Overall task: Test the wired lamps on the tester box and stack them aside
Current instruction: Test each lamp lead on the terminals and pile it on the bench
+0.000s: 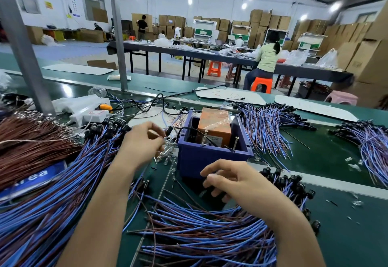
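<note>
The purple tester box (201, 157) stands in the middle of the green bench, with an orange block (214, 126) and two upright screws inside. My left hand (142, 140) is just left of the box and pinches a wired lamp (169, 131) by its black socket end. My right hand (233, 180) hovers in front of the box with curled fingers over black lamp sockets; whether it holds one is hidden. A fan of blue and brown wired lamps (201, 237) lies under my right forearm. A larger heap of wired lamps (63, 182) spreads to the left.
More wired lamp bundles lie at the right (266, 124) and far right (369, 140). Brown wires (27, 140) pile at the left. A white power strip (88, 109) and a steel post (23, 44) stand behind. Loose clear bulbs (165, 158) lie beside the box.
</note>
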Action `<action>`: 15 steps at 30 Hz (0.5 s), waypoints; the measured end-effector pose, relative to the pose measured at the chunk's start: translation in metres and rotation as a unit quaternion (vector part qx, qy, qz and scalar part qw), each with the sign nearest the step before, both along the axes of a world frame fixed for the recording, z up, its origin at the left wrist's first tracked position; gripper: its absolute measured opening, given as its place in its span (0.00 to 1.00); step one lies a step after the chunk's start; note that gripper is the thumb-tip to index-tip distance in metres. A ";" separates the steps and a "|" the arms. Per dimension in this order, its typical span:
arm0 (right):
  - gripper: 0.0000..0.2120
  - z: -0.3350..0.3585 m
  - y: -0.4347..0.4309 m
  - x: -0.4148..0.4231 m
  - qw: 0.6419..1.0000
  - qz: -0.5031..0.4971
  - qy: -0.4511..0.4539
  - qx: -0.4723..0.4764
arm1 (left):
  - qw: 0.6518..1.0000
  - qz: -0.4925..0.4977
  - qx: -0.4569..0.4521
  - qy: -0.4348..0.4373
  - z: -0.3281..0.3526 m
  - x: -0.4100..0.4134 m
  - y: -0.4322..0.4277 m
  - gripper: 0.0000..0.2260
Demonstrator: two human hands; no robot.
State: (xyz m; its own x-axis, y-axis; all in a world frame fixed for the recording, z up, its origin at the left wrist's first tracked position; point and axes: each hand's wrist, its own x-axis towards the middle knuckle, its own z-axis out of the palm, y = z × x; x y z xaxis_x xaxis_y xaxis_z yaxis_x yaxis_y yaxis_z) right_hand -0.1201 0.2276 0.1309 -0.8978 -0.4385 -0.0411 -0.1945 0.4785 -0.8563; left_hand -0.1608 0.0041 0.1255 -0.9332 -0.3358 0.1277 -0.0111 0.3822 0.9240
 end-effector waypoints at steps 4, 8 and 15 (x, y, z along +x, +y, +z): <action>0.13 0.005 -0.009 0.003 0.992 0.020 0.033 -0.117 | 0.981 -0.137 0.121 0.070 0.026 0.021 0.022 0.04; 0.15 0.008 -0.012 0.003 0.972 0.002 0.039 -0.232 | 0.958 -0.236 0.157 0.035 0.028 0.030 0.049 0.05; 0.11 0.009 -0.003 -0.003 0.937 -0.113 -0.007 -0.331 | 0.944 -0.272 0.188 0.013 0.024 0.029 0.058 0.07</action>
State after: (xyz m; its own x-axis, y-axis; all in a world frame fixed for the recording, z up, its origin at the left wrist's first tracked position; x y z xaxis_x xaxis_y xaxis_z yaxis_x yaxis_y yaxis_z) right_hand -0.1235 0.2247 0.1399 -0.9724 -0.1707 0.1590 -0.1377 -0.1301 -0.9819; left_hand -0.1314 0.0618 0.1496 -0.9787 0.1665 0.1198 0.1163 -0.0307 0.9927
